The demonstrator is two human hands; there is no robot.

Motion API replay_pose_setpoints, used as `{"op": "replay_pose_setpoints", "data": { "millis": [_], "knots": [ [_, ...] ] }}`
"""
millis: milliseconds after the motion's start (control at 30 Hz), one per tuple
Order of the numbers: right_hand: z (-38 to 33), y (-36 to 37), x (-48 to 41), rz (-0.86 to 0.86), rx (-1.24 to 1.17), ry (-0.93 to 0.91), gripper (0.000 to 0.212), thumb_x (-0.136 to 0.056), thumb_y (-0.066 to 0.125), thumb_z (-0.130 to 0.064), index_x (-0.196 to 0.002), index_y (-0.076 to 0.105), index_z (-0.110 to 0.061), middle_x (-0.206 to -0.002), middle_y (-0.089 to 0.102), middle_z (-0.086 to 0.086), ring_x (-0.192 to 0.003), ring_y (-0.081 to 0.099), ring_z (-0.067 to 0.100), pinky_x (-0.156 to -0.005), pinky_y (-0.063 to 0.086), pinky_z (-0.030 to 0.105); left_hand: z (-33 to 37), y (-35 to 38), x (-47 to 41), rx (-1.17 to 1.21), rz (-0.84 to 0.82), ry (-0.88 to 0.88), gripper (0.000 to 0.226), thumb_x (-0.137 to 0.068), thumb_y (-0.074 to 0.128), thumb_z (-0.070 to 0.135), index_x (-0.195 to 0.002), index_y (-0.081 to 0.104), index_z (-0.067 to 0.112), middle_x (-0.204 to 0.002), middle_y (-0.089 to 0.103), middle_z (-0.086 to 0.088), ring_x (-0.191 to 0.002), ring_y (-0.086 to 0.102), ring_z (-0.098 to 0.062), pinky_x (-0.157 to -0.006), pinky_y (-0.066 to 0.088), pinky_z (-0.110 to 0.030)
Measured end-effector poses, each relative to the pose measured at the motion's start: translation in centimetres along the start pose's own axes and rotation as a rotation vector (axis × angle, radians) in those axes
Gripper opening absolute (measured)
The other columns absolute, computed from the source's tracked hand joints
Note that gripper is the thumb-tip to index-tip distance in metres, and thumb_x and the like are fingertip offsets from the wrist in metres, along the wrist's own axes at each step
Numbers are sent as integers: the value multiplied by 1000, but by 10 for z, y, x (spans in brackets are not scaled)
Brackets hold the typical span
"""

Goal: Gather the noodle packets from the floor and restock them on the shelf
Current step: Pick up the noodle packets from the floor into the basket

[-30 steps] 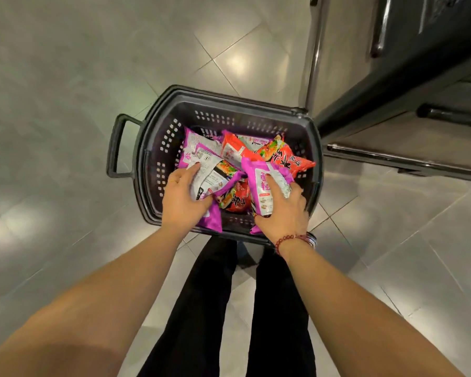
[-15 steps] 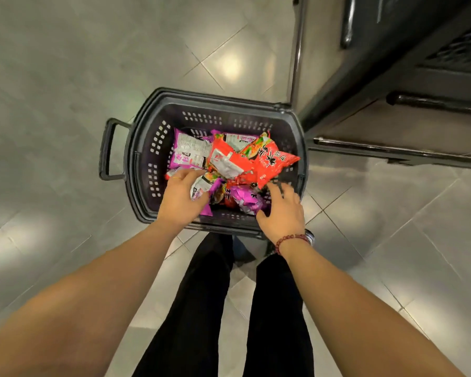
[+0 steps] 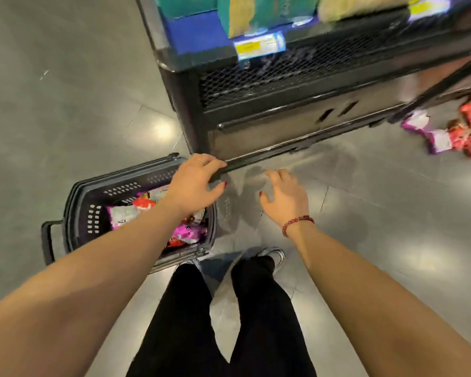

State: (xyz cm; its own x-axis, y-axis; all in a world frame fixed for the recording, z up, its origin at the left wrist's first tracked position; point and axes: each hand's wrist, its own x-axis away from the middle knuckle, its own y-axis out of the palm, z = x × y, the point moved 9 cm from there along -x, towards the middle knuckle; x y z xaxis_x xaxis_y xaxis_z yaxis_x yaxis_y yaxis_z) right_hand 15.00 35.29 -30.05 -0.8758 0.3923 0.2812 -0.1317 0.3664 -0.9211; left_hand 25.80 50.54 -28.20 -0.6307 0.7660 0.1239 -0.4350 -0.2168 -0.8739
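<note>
1. A person stands over a dark plastic basket [image 3: 78,202] on a grey tiled floor [image 3: 65,104], both bare arms stretched forward.
2. The left hand [image 3: 193,183] hangs above the basket's far right corner, fingers spread and relaxed, with nothing in its grasp. Whether it brushes the basket's rim cannot be told.
3. The right hand [image 3: 286,198] hovers palm down over bare floor just to the right of the basket. Its fingers are splayed and slightly bent, and it is empty. A red bead bracelet [image 3: 297,223] circles the wrist.
4. Pink, red and white noodle packets [image 3: 186,233] lie heaped inside the basket, partly hidden under the left forearm.
5. More loose packets [image 3: 457,134], red and purple and blurred, lie scattered on the floor well to the right of the basket and beyond it.
6. A black metal shelf [image 3: 256,123] with a mesh front stands just beyond the basket, its corner close to the basket's far right corner.
7. Higher on the shelf, above and beyond the basket, sit blurred boxes [image 3: 256,12] and a yellow-and-blue price tag [image 3: 259,46].
8. Black trousers [image 3: 229,322] and one pale shoe [image 3: 273,254] show at the basket's near right side.
</note>
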Motion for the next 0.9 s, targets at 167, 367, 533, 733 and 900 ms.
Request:
{"op": "replay_pose_setpoints", "data": {
  "millis": [167, 367, 533, 733, 900],
  "knots": [
    [111, -47, 17, 78, -29, 128, 45, -90, 57, -33, -130, 52, -14, -124, 56, 9, -116, 49, 31, -97, 42, 42, 106, 23, -68, -108, -95, 166, 54, -80, 45, 48, -119, 63, 15, -110, 64, -8, -103, 57, -32, -89, 47, -42],
    [245, -87, 59, 156, -96, 335, 41, -90, 54, -34, -126, 53, -15, -124, 55, 8, -117, 46, 29, -95, 37, 37, 240, 75, -130, -166, -177, 347, 46, -87, 64, 36, -127, 59, 14, -118, 61, -11, -111, 53, -31, -93, 44, -40],
    [340, -102, 116, 242, -185, 557, 40, -87, 58, -32, -123, 56, -14, -122, 57, 8, -116, 47, 30, -94, 38, 38, 337, 122, -166, -206, -256, 478, 48, -89, 61, 40, -132, 54, 20, -126, 56, -6, -120, 48, -26, -98, 39, -35],
    [428, -115, 173, 291, -231, 787, 43, -89, 56, -34, -128, 53, -16, -127, 56, 6, -118, 47, 27, -98, 39, 38, 435, 166, -195, -225, -298, 691, 48, -83, 70, 31, -125, 61, 10, -115, 62, -14, -109, 56, -34, -90, 46, -39],
    [493, -133, 184, 333, -250, 890, 44, -90, 54, -35, -130, 51, -17, -128, 55, 5, -118, 46, 26, -97, 36, 35, 509, 194, -240, -204, -304, 798, 47, -81, 73, 29, -122, 63, 9, -111, 63, -14, -107, 57, -34, -91, 46, -39]
  ]
}}
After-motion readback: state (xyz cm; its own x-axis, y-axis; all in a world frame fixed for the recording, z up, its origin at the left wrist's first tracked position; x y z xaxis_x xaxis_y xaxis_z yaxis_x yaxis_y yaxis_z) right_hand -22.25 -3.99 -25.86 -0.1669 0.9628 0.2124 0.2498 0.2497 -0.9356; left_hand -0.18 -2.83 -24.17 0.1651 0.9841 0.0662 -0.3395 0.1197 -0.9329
